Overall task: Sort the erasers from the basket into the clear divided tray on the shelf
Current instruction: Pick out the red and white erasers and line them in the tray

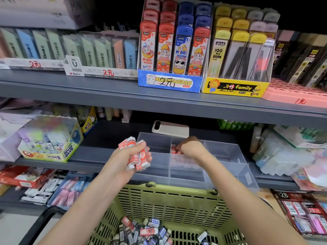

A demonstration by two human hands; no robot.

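My left hand [131, 157] grips a bundle of several red-and-white erasers [136, 152], held just left of the clear divided tray [228, 152] on the lower shelf. My right hand [188, 145] reaches down into the tray's middle compartment and pinches one red eraser [173, 149] there. More red erasers show blurred through the tray's front wall below that hand. The green basket [177, 198] sits below, in front of the shelf, with several red, blue and black erasers [148, 230] loose on its bottom.
A white phone [170, 129] lies behind the tray. A glue box [51, 138] stands to the left, wrapped packs [283, 152] to the right. The upper shelf [106, 87] overhangs, carrying pencil-lead display boxes. Eraser boxes fill the shelf below.
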